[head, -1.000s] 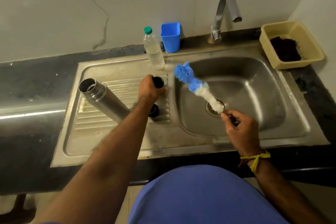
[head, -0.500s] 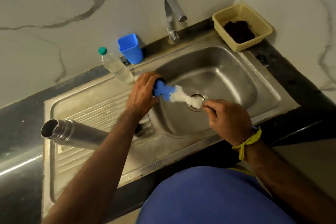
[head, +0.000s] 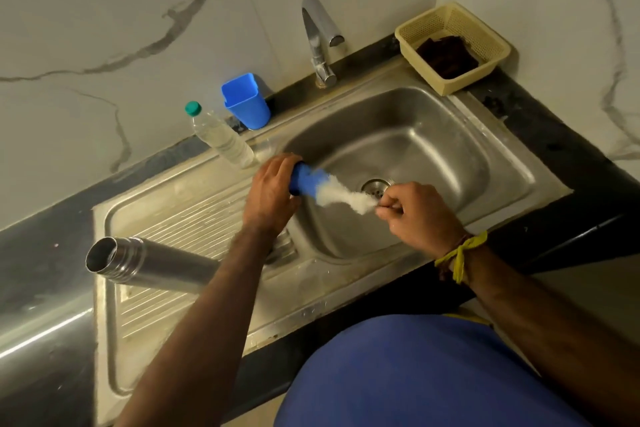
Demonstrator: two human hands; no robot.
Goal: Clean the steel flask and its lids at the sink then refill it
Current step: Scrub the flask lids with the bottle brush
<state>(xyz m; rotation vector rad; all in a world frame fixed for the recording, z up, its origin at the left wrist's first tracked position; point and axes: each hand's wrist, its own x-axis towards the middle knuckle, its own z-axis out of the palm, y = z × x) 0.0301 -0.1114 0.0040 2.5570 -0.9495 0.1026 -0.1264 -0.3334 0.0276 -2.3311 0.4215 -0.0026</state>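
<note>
Scrubbing is where you are standing in the task, by my reading. Your left hand (head: pixel 273 192) is gripping a small dark lid (head: pixel 295 180) over the left edge of the sink (head: pixel 491 135), fingers curled round it, and your right hand (head: pixel 420 215) is pinching the thin handle of the blue-and-white bottle brush (head: pixel 327 189), whose blue end is pushing into that lid. The steel flask (head: pixel 152 265) is lying on its side on the ribbed drainboard (head: pixel 194 204), mouth open and pointing left, well apart from the basin. Nothing is running from the tap (head: pixel 320 38). I cannot tell whether the flask itself is clean. A second lid is hiding behind your left forearm, if it is there. Rinsing and refilling are waiting, perhaps from the clear water bottle (head: pixel 221 137) beside the blue cup (head: pixel 246 101).
</note>
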